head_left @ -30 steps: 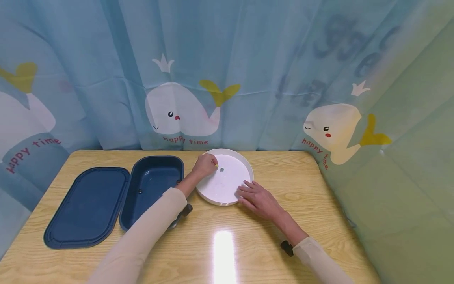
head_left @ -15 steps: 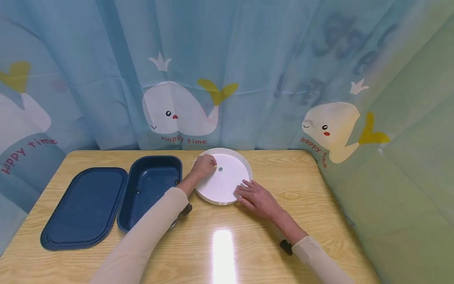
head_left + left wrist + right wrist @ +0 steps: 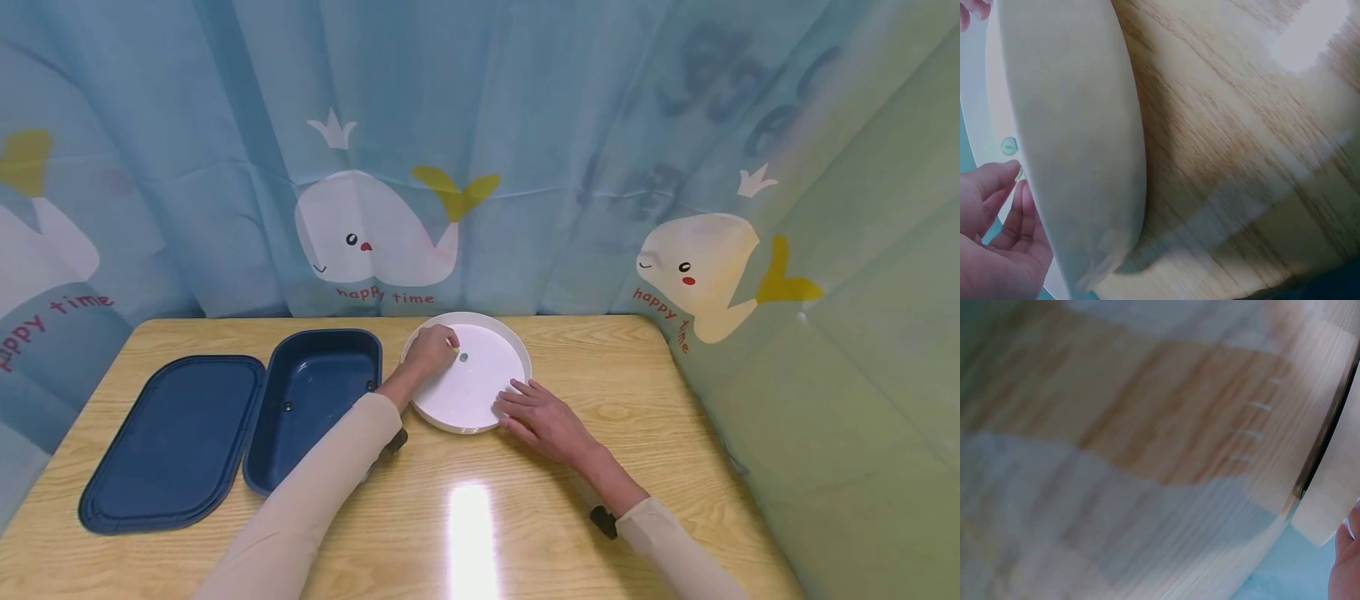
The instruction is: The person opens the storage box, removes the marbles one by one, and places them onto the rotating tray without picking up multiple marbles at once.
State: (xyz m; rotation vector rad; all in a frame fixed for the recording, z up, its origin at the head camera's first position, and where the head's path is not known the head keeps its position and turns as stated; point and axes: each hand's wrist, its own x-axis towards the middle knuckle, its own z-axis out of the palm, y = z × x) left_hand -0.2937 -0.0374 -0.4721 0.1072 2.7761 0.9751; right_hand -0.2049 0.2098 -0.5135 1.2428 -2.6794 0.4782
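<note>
1. Two bare hands of mine are at the white round tray (image 3: 465, 400): my left hand (image 3: 431, 348) over its left side, my right hand (image 3: 546, 421) at its near right edge.
2. My left thumb and fingertips come together in a narrow pinch, the gap only as wide as the small yellowish piece (image 3: 1019, 172) I hold between them. Too little of it shows to be sure of its shape; perhaps it is a marble. I have it inside the tray's wall, though I cannot tell whether it touches the floor there. Fingertips suit something this small, I judge; a full fist would only bury it.
3. Close to that pinch, a greenish glass marble (image 3: 1009, 146) lies loose on the tray's floor, slightly beyond its middle, touched by neither hand.
4. My right fingers are loosely spread, lying across the tray's near right rim and grasping nothing I can see. This light contact probably keeps the tray steady.
5. The tray's raised wall likely stops round things rolling onto the wooden table (image 3: 615, 367).
6. Left of the tray stands a navy-blue box (image 3: 322, 375) with two small dark round pieces (image 3: 287, 406) inside. Its lid (image 3: 172, 442) lies flat farther left of the tray, presumably so the box stays within easy reach.
</note>
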